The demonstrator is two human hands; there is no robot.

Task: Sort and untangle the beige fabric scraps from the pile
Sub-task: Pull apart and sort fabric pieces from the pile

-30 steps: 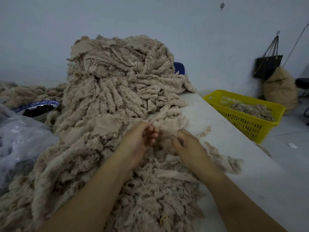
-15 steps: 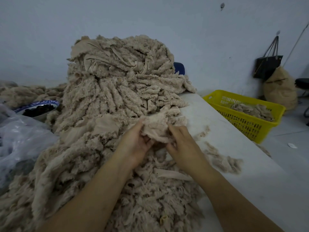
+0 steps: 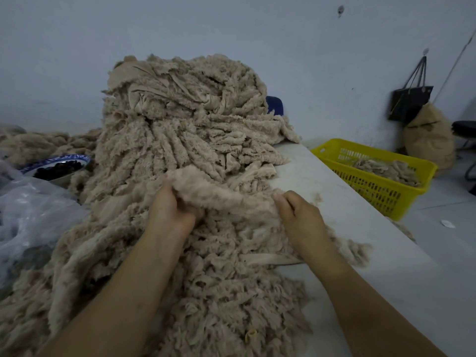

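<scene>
Head view: a white bench (image 3: 360,235) carries a tall pile of beige fabric scraps (image 3: 185,130). The pile rises against the far edge and spills down toward the near edge, covering the left and middle of the top. The right side of the bench is bare but for loose tufts.

In front of the pile, both hands hold one fluffy beige strip (image 3: 221,194) stretched between them, just above the heap. The left hand (image 3: 170,210) grips the strip's left end, with the fingers curled under the fabric and the thumb up along its edge. The right hand (image 3: 301,217) pinches the right end, its fingers bent and bunched together on the cloth.

Containers:
- A yellow slotted plastic basket (image 3: 371,185) stands off the bench, beside its right edge, and holds a low layer of beige scraps (image 3: 386,168).
- A bowl with a blue-patterned rim (image 3: 64,157) sits at the left edge beside the pile, filled with small dark pieces I cannot identify.
- A crumpled clear plastic bag (image 3: 33,215) lies near the left edge, in front of the bowl. Its contents are dark and unclear.
- A black handbag (image 3: 409,101) hangs on the wall at the right, above a bulging tan sack (image 3: 427,135).

The bowl's rim pattern is too blurred to read.
</scene>
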